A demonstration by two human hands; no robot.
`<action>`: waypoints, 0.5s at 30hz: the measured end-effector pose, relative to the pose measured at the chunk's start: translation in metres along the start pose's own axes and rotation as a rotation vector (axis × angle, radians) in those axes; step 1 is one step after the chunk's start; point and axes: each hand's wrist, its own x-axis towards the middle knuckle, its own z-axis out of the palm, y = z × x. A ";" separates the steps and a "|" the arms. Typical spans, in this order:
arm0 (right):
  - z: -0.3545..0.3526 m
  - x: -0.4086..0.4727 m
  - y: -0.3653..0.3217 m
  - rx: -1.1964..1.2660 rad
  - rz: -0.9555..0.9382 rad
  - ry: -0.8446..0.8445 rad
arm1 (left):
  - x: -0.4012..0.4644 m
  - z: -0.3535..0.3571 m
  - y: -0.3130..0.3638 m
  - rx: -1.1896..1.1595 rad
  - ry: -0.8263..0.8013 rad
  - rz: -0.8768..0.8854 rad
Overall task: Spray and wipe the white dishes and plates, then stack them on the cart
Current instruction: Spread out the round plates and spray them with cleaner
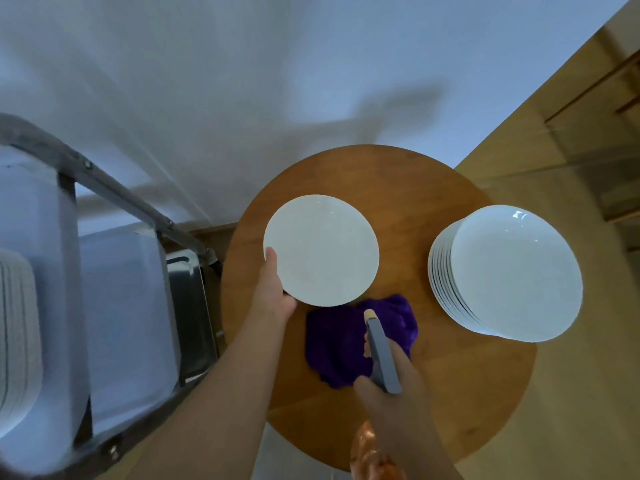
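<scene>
My left hand (277, 292) grips the near-left rim of a single white plate (322, 249), thumb on its edge, above the round wooden table (415, 188). My right hand (391, 372) holds a spray bottle (381, 355) with a grey head; its nozzle points toward the plate. The bottle's coppery body shows low in the frame. A purple cloth (332, 344) lies crumpled on the table just under the bottle and near the plate's lower edge. A tall stack of white plates (512, 275) stands on the table's right side.
A metal cart (104, 188) stands to the left with grey-white trays and another stack of white dishes (17, 341) at its far left. A steel pan (188, 306) sits between cart and table. White wall behind, wooden floor to the right.
</scene>
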 end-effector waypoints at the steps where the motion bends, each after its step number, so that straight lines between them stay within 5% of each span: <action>1: 0.000 0.000 0.000 -0.003 0.004 0.001 | 0.001 0.003 0.001 0.031 0.018 -0.005; 7: -0.002 0.003 0.006 -0.041 0.020 0.040 | 0.014 0.005 0.004 0.721 0.364 0.261; 15: -0.018 0.002 0.009 -0.016 0.030 0.001 | 0.003 0.006 -0.003 0.879 0.390 0.290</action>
